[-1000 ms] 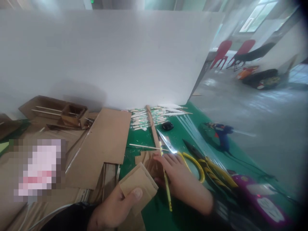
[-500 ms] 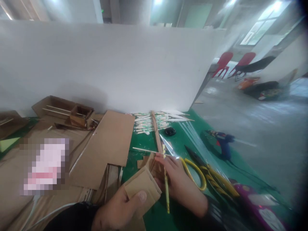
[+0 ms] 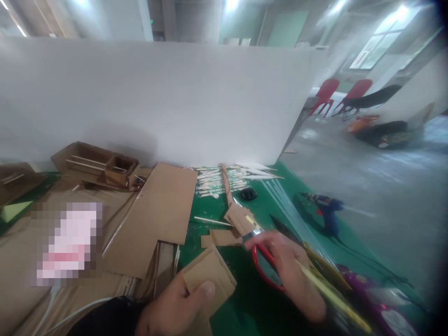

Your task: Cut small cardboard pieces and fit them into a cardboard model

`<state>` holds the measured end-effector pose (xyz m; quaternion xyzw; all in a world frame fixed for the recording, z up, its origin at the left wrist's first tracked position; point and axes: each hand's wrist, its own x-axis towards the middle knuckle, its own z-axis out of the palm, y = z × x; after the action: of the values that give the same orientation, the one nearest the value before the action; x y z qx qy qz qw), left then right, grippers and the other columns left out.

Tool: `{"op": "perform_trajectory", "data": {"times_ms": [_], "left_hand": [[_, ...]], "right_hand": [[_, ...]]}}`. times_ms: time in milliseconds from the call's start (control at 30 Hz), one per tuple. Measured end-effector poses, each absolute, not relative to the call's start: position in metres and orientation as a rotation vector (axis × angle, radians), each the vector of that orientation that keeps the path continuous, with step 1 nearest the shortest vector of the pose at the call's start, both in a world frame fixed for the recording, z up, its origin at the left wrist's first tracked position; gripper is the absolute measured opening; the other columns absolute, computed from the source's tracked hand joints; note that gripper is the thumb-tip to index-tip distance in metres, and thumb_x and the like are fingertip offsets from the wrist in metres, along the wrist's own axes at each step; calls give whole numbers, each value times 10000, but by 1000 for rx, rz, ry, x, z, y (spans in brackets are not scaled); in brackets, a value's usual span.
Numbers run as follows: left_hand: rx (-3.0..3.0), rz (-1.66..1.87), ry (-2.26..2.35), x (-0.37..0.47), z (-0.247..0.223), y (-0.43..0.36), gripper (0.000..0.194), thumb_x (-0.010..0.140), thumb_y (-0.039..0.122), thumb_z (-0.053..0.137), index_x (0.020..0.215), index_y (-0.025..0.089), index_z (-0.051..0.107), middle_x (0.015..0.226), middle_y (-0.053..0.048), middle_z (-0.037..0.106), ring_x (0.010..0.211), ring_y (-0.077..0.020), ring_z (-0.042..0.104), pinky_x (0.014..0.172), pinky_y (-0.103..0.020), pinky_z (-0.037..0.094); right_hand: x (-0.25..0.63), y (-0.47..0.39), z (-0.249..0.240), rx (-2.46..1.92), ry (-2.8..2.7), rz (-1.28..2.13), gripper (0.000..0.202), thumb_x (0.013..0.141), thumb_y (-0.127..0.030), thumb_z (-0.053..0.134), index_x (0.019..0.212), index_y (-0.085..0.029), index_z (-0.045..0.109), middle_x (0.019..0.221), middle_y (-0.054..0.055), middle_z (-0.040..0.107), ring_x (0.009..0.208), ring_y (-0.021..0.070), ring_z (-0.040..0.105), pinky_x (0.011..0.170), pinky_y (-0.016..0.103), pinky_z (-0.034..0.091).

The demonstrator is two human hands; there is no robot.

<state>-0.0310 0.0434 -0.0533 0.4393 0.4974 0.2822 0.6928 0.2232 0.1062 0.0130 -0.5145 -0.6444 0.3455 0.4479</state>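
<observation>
A left hand (image 3: 182, 301) grips a folded card (image 3: 208, 275), low and near the middle of the view, fingers wrapped around with the thumb pressed on top. That hold matches half a second ago. The right hand (image 3: 289, 263) is what has changed: it was beside the card and has moved away, a little blurred. Its fingers are now curled around scissors (image 3: 268, 270), near the pivot; a red loop shows below them, where a yellow one showed before. A yellow stick (image 3: 331, 291), upright in the picture a moment ago, now slants back over the right wrist.

A card scrap (image 3: 240, 219) covers part of the blades; whether it is between them, I cannot tell. A card strip (image 3: 220, 238) lies on the green surface (image 3: 231, 303), between the hands and further off. I judge that the left hand alone now supports the folded card, while the right handles the tool.
</observation>
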Motion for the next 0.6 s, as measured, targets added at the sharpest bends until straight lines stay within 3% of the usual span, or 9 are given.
{"op": "perform_trajectory", "data": {"times_ms": [133,300,433,600], "left_hand": [[1013,642,1121,-32,-56,44,522,842,441,638,1319,245,557,1066,-58,721,973,-258,655,940,-369,475],[1044,692,1034,-31,-53,44,481,832,424,650,1281,262,595,988,-59,733,937,-270,659,917,-394,487],[1059,711,930,-28,-46,46,488,813,407,675,1271,258,601,1008,-76,726,1011,-286,637,955,-416,459],[1091,706,917,-26,-42,46,426,813,395,666,1215,256,642,955,-64,731,1022,-285,631,965,-415,455]], "right_hand": [[217,107,16,-1129,-1438,1209,349,935,-469,451,863,-191,650,815,83,716,747,230,671,715,360,544],[212,100,8,-1034,-1610,1580,303,902,-426,551,1124,-220,555,1095,97,640,907,228,643,744,352,522],[204,91,7,-998,-1731,1621,401,858,-407,606,1201,-238,486,1092,74,597,984,248,591,824,380,483],[200,87,10,-915,-1745,1663,427,857,-425,569,1226,-244,455,1038,54,581,938,241,577,749,337,480]]}}
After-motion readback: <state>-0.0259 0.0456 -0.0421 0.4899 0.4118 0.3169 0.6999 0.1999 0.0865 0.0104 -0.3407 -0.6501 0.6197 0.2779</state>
